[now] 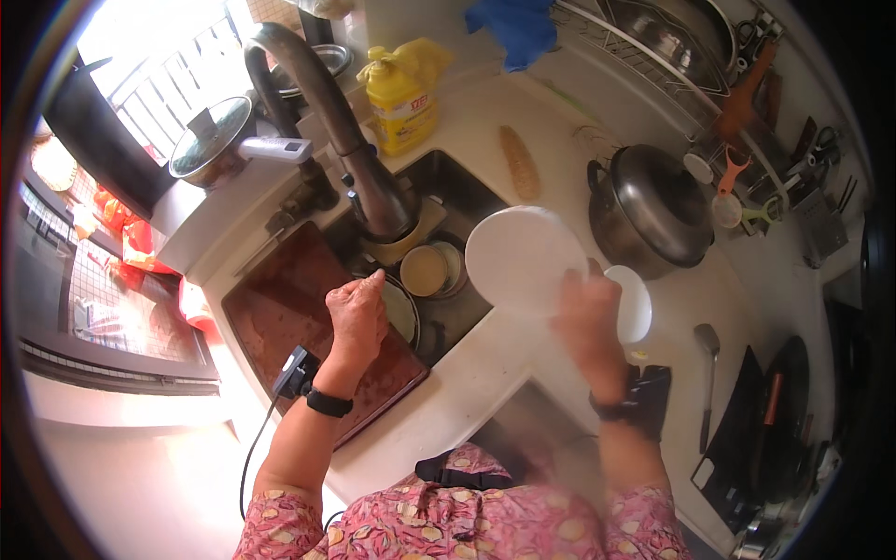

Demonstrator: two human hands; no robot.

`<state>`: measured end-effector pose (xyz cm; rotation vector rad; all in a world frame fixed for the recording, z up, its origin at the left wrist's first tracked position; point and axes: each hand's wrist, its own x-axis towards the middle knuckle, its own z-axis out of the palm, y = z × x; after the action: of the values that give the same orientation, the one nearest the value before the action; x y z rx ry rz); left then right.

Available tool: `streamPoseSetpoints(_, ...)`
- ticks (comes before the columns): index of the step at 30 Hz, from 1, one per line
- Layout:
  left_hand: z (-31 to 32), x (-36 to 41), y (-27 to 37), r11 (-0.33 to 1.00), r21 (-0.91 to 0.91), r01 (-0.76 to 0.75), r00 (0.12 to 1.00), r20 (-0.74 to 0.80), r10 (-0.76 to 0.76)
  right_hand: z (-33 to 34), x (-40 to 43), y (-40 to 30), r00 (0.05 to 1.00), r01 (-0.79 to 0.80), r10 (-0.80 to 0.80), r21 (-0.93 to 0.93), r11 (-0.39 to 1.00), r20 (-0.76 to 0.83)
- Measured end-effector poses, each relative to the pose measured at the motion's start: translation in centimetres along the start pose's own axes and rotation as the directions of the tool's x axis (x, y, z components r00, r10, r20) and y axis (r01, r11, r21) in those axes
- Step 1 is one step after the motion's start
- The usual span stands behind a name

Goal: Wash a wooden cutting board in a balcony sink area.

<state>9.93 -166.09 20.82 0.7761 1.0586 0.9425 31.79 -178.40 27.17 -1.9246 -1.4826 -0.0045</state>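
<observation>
My right hand grips the rim of a white bowl or plate, blurred by motion, above the counter at the sink's right edge. Just beyond that hand, a smaller white dish rests on the counter. My left hand is curled, with its fingers closed, over a reddish-brown board that covers the left part of the sink. Whether anything small is inside that fist is hidden. Stacked bowls sit in the sink basin, under the dark metal faucet.
A yellow pump bottle stands behind the sink, and a glass-lidded saucepan on the sill. To the right are a lidded metal pot, a spatula and a dark wok. A loofah-like scrubber lies behind the basin.
</observation>
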Motion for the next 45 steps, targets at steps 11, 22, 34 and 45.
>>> streamPoseSetpoints(11,0.2,0.6,-0.8,0.997,0.04,-0.058,0.998,0.026,0.057,3.4,-3.6,1.6,0.993,0.115,-0.112,-0.292,0.949,0.027)
streamPoseSetpoints(22,0.4,0.6,-1.1,0.994,0.048,-0.102,0.992,0.077,0.098,4.6,-4.4,2.3,0.969,0.232,-0.247,-0.297,0.926,-0.013)
streamPoseSetpoints(34,0.6,0.8,-1.5,0.989,0.091,-0.121,0.992,0.036,0.118,0.5,-2.1,-1.3,0.83,-0.546,0.408,0.703,0.455,0.381)
streamPoseSetpoints(45,-0.4,1.0,-2.2,0.955,0.23,-0.189,0.981,0.01,0.192,4.0,-4.2,3.6,0.977,0.212,-0.204,-0.418,0.883,0.064)
